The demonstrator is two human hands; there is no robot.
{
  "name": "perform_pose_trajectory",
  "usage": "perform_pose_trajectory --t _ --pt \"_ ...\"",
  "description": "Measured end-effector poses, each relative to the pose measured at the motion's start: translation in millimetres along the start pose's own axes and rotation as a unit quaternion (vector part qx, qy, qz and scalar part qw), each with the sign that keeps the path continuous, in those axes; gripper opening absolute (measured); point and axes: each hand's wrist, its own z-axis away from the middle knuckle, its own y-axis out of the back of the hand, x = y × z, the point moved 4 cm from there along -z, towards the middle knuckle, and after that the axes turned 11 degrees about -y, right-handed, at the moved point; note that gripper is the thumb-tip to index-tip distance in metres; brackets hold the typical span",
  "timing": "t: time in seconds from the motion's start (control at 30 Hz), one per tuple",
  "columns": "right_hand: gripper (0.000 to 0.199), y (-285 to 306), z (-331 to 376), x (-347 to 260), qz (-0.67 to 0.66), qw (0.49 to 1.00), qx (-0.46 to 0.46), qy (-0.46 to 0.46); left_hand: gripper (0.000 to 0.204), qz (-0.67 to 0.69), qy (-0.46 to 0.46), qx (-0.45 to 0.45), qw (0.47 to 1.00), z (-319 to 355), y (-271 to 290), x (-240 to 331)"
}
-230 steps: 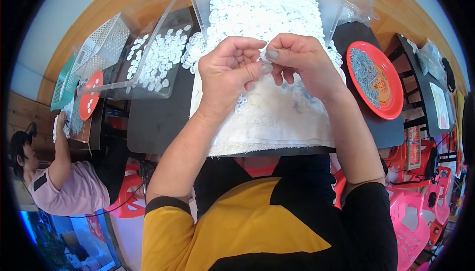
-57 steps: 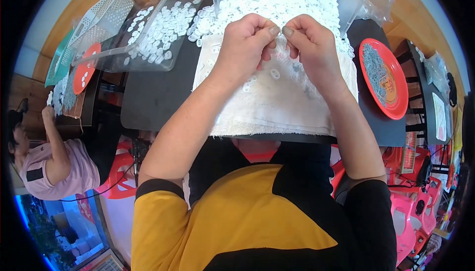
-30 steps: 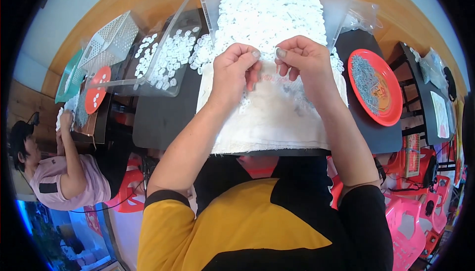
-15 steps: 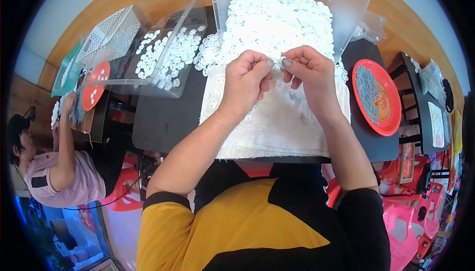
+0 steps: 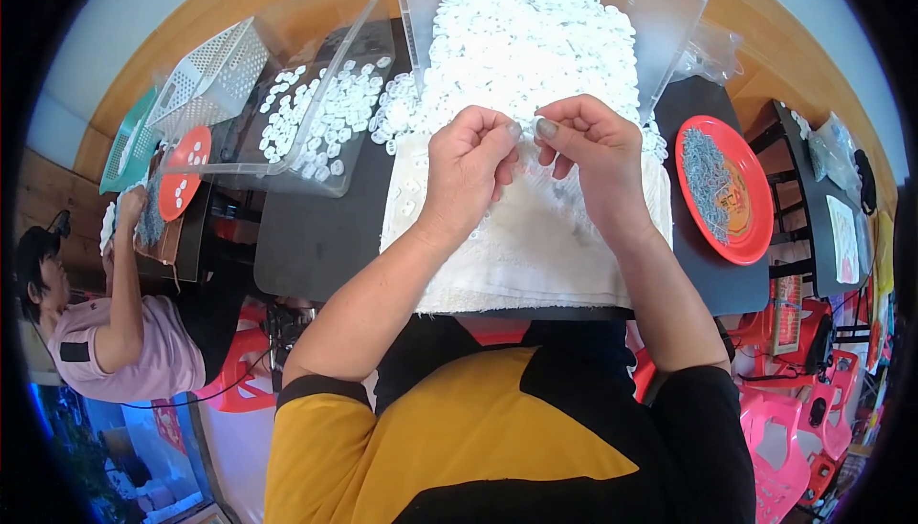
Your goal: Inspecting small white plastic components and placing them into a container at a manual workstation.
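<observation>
My left hand and my right hand meet, fingertips close together, above a white towel. Thumb and forefinger are pinched on each side. Whatever they hold is too small and too hidden by the fingers to name. Just beyond my fingertips rises a large heap of small white oval plastic pieces with holes. A few loose white pieces lie on the towel beside my left wrist. On the right, a red plate bears a pile of thin grey wire-like bits.
Clear bin walls stand around the heap. Another clear bin with white pieces is at the left on the dark table. Further left, a co-worker handles things near a red dish, a white basket and a green basket.
The view has shifted slightly. My pinched fingers have moved only a little and stay close together over the towel's far edge.
</observation>
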Motion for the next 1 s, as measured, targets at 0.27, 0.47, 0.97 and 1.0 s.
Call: perform_pose_trajectory --t 0.27,0.47,0.97,1.0 --pt "0.008 -1.6 -2.1 5.1 -0.009 1.0 -0.007 -0.019 0.009 -0.009 -0.001 -0.008 1.0 2.3 0.1 -2.3" --pt "0.008 -2.7 -0.4 6.8 0.005 0.999 -0.009 -0.04 0.01 0.0 -0.009 -0.013 1.0 4.3 -3.1 -3.4" --pt "0.012 -3.7 -0.1 4.4 -0.032 0.998 -0.031 -0.046 0.012 0.018 0.003 -0.001 1.0 1.8 -0.8 -0.3" --pt "0.012 -4.1 0.3 4.5 -0.032 0.998 -0.032 -0.045 0.012 0.013 0.002 -0.001 1.0 2.3 -0.6 0.2"
